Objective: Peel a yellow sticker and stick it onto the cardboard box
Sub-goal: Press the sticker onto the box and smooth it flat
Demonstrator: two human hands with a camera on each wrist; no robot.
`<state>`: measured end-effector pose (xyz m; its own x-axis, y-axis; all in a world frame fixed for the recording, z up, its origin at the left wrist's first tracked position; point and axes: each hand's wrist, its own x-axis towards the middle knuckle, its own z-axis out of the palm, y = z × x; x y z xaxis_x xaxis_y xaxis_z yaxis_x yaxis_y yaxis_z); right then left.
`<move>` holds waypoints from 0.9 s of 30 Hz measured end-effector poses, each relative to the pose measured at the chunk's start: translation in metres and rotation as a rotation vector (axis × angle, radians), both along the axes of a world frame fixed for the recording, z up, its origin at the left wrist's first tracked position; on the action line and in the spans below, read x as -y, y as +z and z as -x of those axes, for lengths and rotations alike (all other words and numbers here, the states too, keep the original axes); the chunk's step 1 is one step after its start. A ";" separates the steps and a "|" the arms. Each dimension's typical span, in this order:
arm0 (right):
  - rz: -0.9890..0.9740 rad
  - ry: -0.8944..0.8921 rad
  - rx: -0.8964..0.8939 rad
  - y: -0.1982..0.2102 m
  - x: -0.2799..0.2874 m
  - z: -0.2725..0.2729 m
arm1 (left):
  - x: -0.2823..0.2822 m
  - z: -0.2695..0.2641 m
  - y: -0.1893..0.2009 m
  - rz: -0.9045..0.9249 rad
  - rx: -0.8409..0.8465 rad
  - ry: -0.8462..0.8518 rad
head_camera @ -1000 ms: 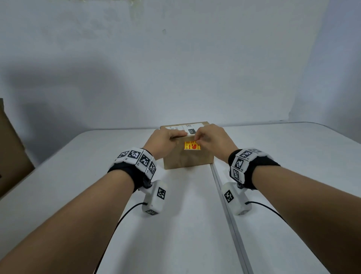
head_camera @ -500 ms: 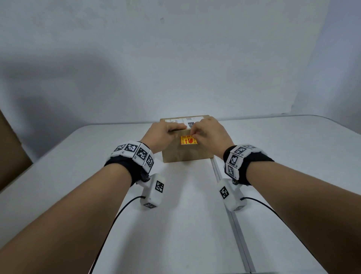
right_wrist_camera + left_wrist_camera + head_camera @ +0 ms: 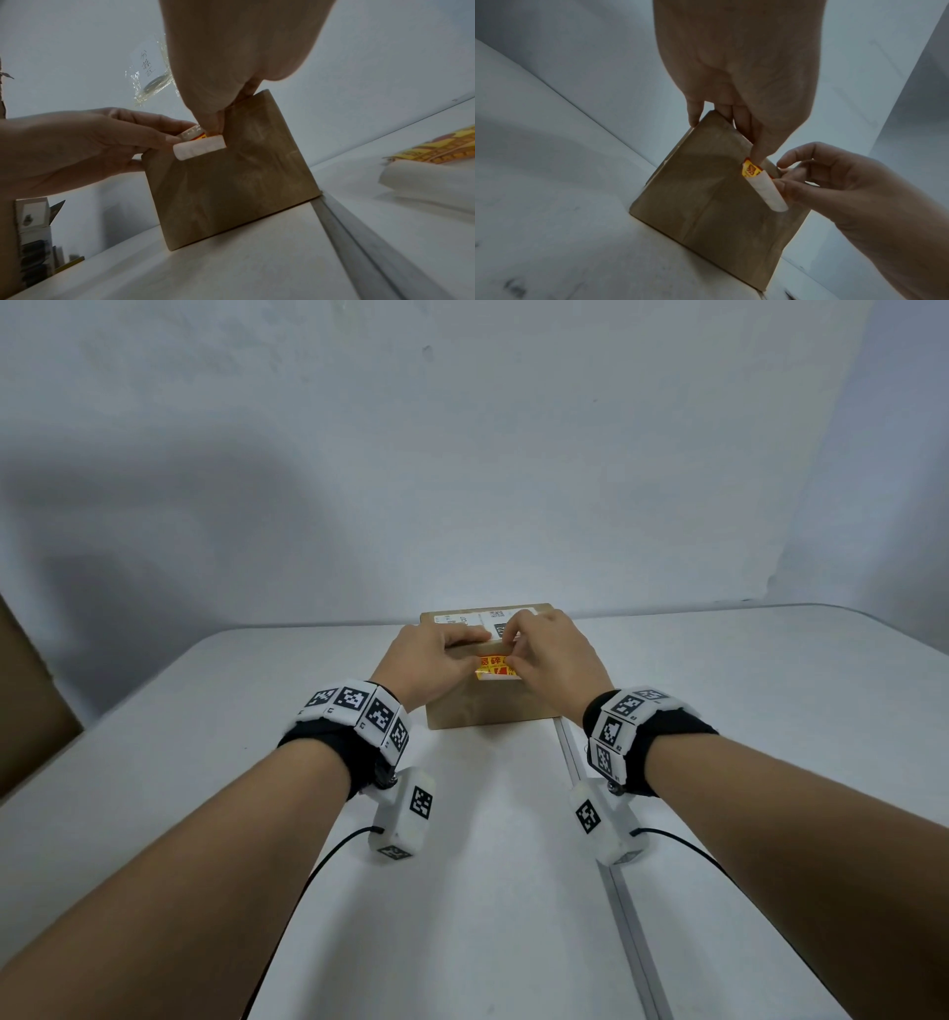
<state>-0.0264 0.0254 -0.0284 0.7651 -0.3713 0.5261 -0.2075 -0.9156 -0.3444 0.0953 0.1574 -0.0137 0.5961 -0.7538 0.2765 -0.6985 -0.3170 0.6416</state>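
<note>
The surface (image 3: 488, 891) is white, with a metal seam running toward the box (image 3: 488, 711), which stands upright on it, well forward of the person. On the box's near face, close to the top edge, sits the sticker (image 3: 494, 668), yellow with red print, only partly laid down. Its lower part curls away from the cardboard and shows a white underside (image 3: 767, 190). The left hand (image 3: 429, 660) rests fingers on the top edge, thumb pressing the sticker's left end. The right hand (image 3: 552, 654) presses the upper right part with curled fingers. Judgement: the sticker is thin, limp and tacky, liable to crease, and best held by its edges. The box looks light and may slide if unbraced.
</note>
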 end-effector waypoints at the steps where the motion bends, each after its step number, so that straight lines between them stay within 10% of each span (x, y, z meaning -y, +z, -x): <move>1: -0.003 -0.002 0.004 0.000 0.000 0.000 | 0.000 0.000 -0.002 0.004 0.014 0.003; 27: 0.003 0.015 -0.024 0.000 0.005 -0.001 | 0.003 0.015 -0.006 0.016 0.167 0.125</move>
